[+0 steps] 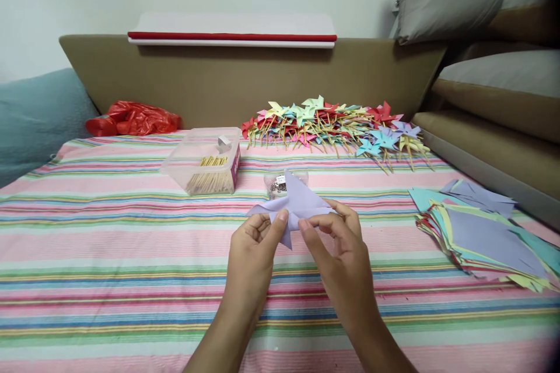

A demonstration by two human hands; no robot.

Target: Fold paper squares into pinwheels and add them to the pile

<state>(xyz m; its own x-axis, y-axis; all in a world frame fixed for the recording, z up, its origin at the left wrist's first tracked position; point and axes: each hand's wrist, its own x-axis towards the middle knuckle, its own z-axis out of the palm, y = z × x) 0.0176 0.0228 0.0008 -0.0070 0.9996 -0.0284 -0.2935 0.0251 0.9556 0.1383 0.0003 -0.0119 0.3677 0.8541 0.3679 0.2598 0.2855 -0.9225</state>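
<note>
A lavender paper pinwheel (301, 198), with pointed blades folded toward its centre, is held up between both hands over the striped cloth. My left hand (256, 245) pinches it near the middle, thumb on top. My right hand (343, 245) grips its right side, the thumb by the centre and fingers at the right blade. Just behind it stands a small clear container (270, 178) of tiny dark metal pieces, partly hidden by the paper. Farther back on the left is a clear plastic box (175, 166) holding many thin wooden sticks (210, 178).
Finished pinwheels on sticks (324, 122) lie heaped at the back. Slit coloured paper sheets (494, 239) are stacked on the right. A red plastic bag (140, 119) lies at the back left. Cushions (499, 90) rise along the right, and a brown panel (210, 81) bounds the back.
</note>
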